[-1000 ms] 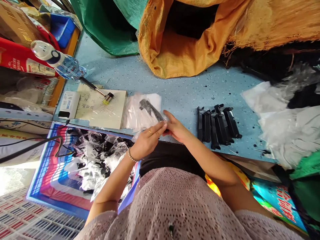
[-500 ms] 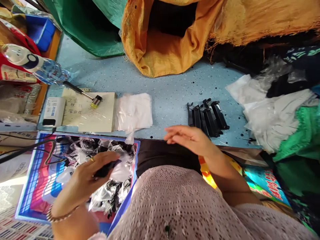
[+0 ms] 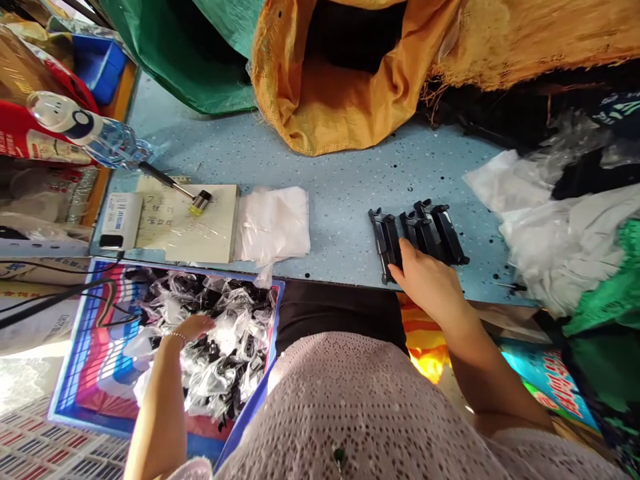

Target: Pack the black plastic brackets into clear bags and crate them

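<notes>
My right hand (image 3: 433, 280) is at the table's front edge, with thumb and forefinger closed on slim black plastic parts (image 3: 385, 240) at the left of a small row. More of these black parts (image 3: 435, 230) stand side by side just right of them, partly hidden by the hand. My left hand (image 3: 196, 328) is low over a blue basket (image 3: 70, 373) holding many black pieces in clear bags (image 3: 220, 373). Its fingers look stretched out, and no item shows in them. A stack of clear plastic bags (image 3: 275, 223) lies on the table between the hands.
Left on the table are a cardboard pad (image 3: 205, 233), a black-handled tool (image 3: 170, 180), a white box (image 3: 120, 220) and a water bottle (image 3: 95, 133). An orange sack (image 3: 330, 133) and a green sack (image 3: 210, 87) stand behind. White cloth and plastic (image 3: 560, 233) lie right.
My left hand has dropped deeper over the basket; the bagged black part is gone from it. My right hand has moved right onto the black parts, and a gap now shows within their row.
</notes>
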`<state>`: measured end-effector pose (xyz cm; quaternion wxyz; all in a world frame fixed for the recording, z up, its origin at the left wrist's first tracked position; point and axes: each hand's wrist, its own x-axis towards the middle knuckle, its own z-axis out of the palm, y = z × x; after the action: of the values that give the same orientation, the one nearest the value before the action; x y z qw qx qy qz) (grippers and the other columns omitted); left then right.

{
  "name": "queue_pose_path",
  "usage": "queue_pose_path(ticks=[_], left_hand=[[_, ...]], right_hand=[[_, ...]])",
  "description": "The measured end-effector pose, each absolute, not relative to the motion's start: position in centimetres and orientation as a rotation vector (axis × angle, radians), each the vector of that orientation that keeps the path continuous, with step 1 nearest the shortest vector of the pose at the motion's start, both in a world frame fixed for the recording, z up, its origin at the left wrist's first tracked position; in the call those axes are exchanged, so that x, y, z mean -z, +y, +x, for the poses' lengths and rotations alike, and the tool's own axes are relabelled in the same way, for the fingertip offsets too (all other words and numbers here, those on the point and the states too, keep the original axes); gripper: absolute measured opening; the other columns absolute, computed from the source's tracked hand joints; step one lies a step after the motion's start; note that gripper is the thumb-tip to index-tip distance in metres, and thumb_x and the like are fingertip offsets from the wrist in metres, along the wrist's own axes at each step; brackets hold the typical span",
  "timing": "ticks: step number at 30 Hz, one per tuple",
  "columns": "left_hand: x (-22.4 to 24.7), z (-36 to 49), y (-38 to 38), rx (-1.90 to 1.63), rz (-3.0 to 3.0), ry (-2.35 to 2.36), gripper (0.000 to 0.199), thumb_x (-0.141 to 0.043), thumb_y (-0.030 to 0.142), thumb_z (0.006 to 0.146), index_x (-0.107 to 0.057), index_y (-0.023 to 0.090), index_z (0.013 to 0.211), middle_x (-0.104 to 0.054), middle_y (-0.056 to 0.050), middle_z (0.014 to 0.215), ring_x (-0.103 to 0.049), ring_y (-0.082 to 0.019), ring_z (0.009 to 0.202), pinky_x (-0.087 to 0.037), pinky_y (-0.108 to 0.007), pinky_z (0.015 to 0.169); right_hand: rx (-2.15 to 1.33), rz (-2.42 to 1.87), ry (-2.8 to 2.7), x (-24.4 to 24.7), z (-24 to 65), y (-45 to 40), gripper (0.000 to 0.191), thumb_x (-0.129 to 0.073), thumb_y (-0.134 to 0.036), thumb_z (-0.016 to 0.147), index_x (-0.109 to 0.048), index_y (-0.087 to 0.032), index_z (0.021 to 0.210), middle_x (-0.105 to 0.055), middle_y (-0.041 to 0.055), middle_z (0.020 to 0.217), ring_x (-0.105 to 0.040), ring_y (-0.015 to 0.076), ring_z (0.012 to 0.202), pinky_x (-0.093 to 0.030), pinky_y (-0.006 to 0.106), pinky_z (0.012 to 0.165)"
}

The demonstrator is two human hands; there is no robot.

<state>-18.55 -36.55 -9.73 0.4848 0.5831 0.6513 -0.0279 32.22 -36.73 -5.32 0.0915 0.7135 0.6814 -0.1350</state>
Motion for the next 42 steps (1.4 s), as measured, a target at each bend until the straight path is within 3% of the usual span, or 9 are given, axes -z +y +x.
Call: queue_pose_path(ticks=[5,9,13,17,22,26,33,38,42], left_hand=[[6.9,-7.7,-31.1,-0.302,1.548,1.415,0.039,-0.059,0.055,0.092,-0.079,0.022,0.094,-0.075,-0.010,0.082,-0.070,-0.019,0.072,-0.058,-0.033,0.072],[8.1,1.8,-26.2,-0.643,1.931,1.693,0.013,-0.071,0.029,0.086,-0.072,0.018,0.080,-0.069,-0.014,0.099,-0.068,-0.025,0.092,-0.055,-0.038,0.087],[10.9,2.2,-23.5,-0.753,1.686,1.716,0.015,-0.077,0.021,0.077,-0.063,0.019,0.070,-0.063,-0.003,0.077,-0.062,-0.018,0.074,-0.050,-0.031,0.072],[11.4,-0.6,-23.6,-0.908,1.301,1.494,0.022,-0.079,0.035,0.075,-0.071,0.016,0.079,-0.065,0.000,0.068,-0.059,-0.014,0.064,-0.047,-0.027,0.065],[9.3,-1.1,-25.1,-0.996,1.535,1.519,0.006,-0.066,0.020,0.079,-0.069,0.019,0.084,-0.073,-0.005,0.088,-0.070,-0.019,0.087,-0.057,-0.034,0.083],[7.8,-2.2,-25.7,-0.758,2.042,1.706,0.038,-0.046,0.005,0.082,-0.076,0.019,0.101,-0.074,-0.011,0.118,-0.066,-0.026,0.118,-0.052,-0.046,0.107],[7.7,-2.8,-25.8,-0.824,2.071,1.560,0.059,-0.049,0.008,0.090,-0.056,0.019,0.147,-0.057,-0.016,0.149,-0.066,-0.023,0.124,-0.058,-0.037,0.102],[7.4,-1.5,-29.3,-0.749,2.326,1.150,0.072,-0.045,0.002,0.093,-0.038,0.026,0.160,-0.051,-0.012,0.157,-0.051,-0.024,0.145,-0.048,-0.042,0.120],[8.3,-1.2,-30.6,-0.810,2.309,1.061,0.075,-0.043,-0.001,0.094,-0.034,0.029,0.162,-0.052,-0.010,0.156,-0.051,-0.022,0.145,-0.048,-0.042,0.121]], right_hand=[[0.642,2.291,2.115,7.7,32.1,-35.3,0.049,-0.048,-0.023,0.099,-0.053,-0.007,0.145,-0.073,0.0250,0.122,-0.074,0.0372,0.101,-0.058,0.051,0.085],[1.515,2.415,2.161,9.1,31.7,-33.9,0.038,-0.056,-0.028,0.095,-0.065,-0.019,0.131,-0.075,0.0127,0.120,-0.072,0.0301,0.112,-0.055,0.049,0.100],[2.705,2.260,1.712,8.9,30.2,-32.7,0.034,-0.070,-0.040,0.087,-0.071,-0.022,0.117,-0.077,0.0076,0.109,-0.073,0.0244,0.102,-0.061,0.040,0.087],[3.314,1.731,1.275,8.1,25.9,-29.4,0.027,-0.079,-0.042,0.081,-0.075,-0.022,0.099,-0.076,0.0044,0.090,-0.074,0.0197,0.080,-0.062,0.034,0.075],[3.405,1.593,1.028,9.3,19.5,-24.3,0.015,-0.077,-0.024,0.076,-0.073,-0.017,0.089,-0.074,0.0027,0.078,-0.069,0.0151,0.067,-0.060,0.029,0.066],[3.366,1.970,1.079,9.9,19.8,-24.9,0.012,-0.074,-0.021,0.079,-0.072,-0.017,0.090,-0.074,0.0001,0.081,-0.068,0.0124,0.070,-0.058,0.023,0.064],[3.392,1.035,0.717,9.3,22.7,-29.9,0.037,-0.084,-0.041,0.077,-0.075,-0.012,0.097,-0.078,0.0102,0.090,-0.077,0.0198,0.079,-0.064,0.025,0.068],[3.443,1.216,0.429,11.2,20.0,-28.9,0.014,-0.077,-0.024,0.084,-0.071,-0.013,0.090,-0.078,0.0079,0.085,-0.076,0.0160,0.074,-0.064,0.021,0.065],[3.549,1.201,0.522,11.2,20.1,-29.6,0.013,-0.075,-0.021,0.085,-0.071,-0.014,0.094,-0.078,0.0044,0.082,-0.075,0.0139,0.071,-0.063,0.020,0.069]])
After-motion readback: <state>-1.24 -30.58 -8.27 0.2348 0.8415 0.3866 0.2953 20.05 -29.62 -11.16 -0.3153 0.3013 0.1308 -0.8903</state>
